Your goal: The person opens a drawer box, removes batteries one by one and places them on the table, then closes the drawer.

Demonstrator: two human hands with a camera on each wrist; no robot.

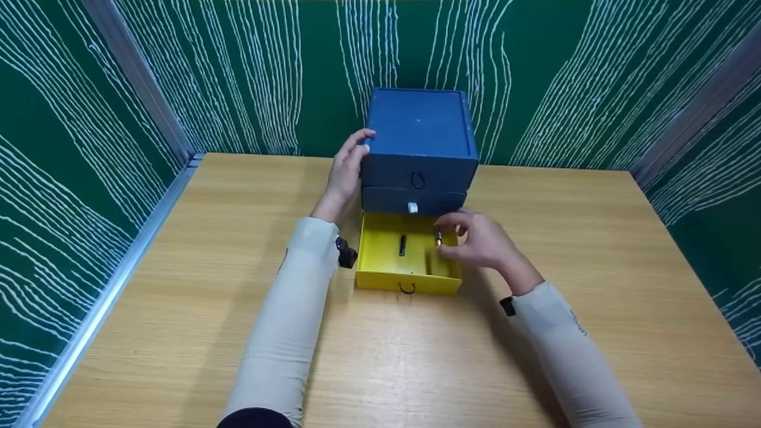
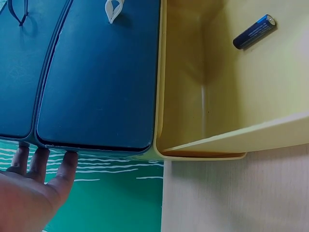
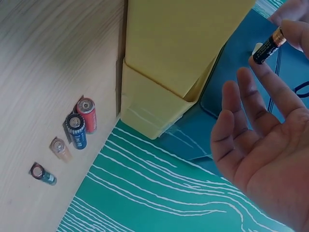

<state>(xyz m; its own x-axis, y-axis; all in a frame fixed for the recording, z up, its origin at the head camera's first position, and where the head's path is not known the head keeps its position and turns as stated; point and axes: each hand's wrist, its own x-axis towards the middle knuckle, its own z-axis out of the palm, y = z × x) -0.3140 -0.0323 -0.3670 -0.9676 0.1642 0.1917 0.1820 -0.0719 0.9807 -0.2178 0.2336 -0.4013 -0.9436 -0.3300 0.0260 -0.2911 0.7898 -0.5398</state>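
My right hand [image 1: 478,238] is above the right part of the pulled-out yellow drawer [image 1: 380,279]. Between its thumb and index finger it pinches a black battery with a copper end [image 3: 269,46]; the other three fingers are spread away from it. Inside the drawer lies a dark battery with a blue end [image 2: 254,32]. My left hand [image 1: 345,172] rests against the left side of the blue drawer box [image 1: 419,122], fingertips touching its side wall. Two blue drawer fronts, one with a black loop and one with a white loop [image 2: 114,9], sit above the yellow drawer.
In the right wrist view, several batteries [image 3: 77,130], among them a red one and a blue one, are on the wooden table [image 1: 238,267] beside the drawer box. Green walls with white wavy lines [image 1: 327,71] enclose the table's back and sides. A black loop [image 1: 407,289] hangs on the yellow drawer's front.
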